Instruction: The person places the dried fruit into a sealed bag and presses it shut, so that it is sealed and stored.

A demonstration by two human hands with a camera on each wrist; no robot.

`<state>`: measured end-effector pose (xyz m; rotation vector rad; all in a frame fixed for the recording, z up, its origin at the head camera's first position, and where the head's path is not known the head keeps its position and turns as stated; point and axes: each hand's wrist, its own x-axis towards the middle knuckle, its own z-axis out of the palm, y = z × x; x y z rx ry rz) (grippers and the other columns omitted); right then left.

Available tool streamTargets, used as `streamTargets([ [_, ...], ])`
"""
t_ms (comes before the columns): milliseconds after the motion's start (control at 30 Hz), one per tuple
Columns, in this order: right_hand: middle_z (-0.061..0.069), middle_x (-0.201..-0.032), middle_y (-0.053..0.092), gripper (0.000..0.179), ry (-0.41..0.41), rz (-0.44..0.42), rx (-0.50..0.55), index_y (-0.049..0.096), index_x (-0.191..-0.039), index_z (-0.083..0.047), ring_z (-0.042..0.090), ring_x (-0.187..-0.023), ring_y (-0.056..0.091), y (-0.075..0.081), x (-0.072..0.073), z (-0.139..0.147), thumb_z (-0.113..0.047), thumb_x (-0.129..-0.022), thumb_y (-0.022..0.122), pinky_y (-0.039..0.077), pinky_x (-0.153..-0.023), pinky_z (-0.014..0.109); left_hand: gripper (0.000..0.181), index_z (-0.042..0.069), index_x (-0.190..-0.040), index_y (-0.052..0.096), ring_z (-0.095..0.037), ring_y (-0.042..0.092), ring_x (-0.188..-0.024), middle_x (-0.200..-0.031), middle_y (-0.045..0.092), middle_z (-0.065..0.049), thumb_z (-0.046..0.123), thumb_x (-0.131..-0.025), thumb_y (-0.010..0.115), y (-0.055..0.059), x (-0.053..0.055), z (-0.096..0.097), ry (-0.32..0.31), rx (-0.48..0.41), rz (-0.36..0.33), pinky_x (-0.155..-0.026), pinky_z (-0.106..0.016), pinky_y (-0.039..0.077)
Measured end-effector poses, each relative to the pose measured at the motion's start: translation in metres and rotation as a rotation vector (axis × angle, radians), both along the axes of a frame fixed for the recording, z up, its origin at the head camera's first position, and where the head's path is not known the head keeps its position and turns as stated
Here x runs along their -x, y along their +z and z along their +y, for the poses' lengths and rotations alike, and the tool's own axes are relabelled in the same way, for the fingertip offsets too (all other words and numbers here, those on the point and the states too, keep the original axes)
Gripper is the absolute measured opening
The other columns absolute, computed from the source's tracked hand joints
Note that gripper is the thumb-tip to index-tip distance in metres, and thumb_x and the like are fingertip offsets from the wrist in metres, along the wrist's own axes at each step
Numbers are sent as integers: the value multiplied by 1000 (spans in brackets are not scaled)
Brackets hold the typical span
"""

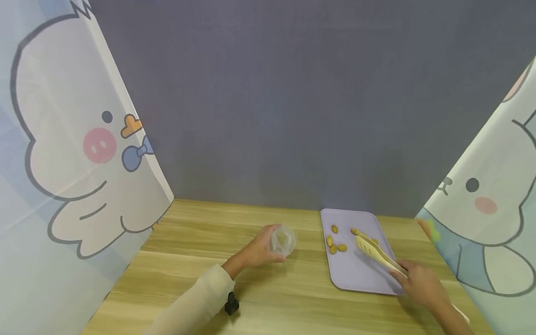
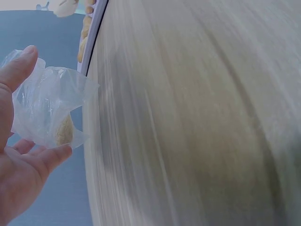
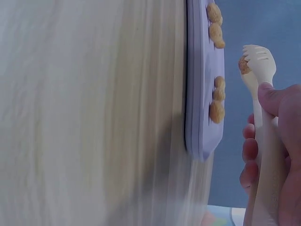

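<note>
Peanut (image 3: 244,66) sits at tips of tongs (image 1: 378,256), over tray (image 1: 351,274); right grip (image 1: 423,284) wrapped round tongs, nearer peanut than left grip (image 1: 259,246). Tongs' long axis slants forward-left from right grip. Bag (image 1: 284,241) lies left of peanut, past tray's left edge, held between left thumb and fingers; touching tabletop (image 1: 197,237) or not, cannot tell.

Readable text: none | tongs handle (image 3: 269,172): faint marks (image 3: 275,190), too blurred to read
</note>
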<state>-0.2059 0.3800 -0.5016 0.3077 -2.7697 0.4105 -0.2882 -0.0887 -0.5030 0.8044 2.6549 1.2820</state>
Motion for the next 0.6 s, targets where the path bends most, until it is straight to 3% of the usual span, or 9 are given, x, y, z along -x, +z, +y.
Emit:
streamTargets([
  [433, 17, -92, 76, 34, 44, 52, 27, 75, -107, 1, 38, -77, 71, 0, 9, -28, -23, -85, 81, 54, -67, 55, 102, 8, -157, 32, -27, 52, -124, -154, 40, -14, 29, -77, 91, -3, -2, 3, -5, 9, 4, -100, -48, 48],
  [600, 20, -97, 76, 35, 49, 66, 24, 75, -109, 3, 40, -82, 72, 0, 13, -36, -22, -84, 82, 55, -72, 57, 101, 7, -156, 34, -27, 52, -125, -153, 41, -15, 29, -76, 92, -5, -2, 6, -3, 9, 23, -101, -47, 48],
])
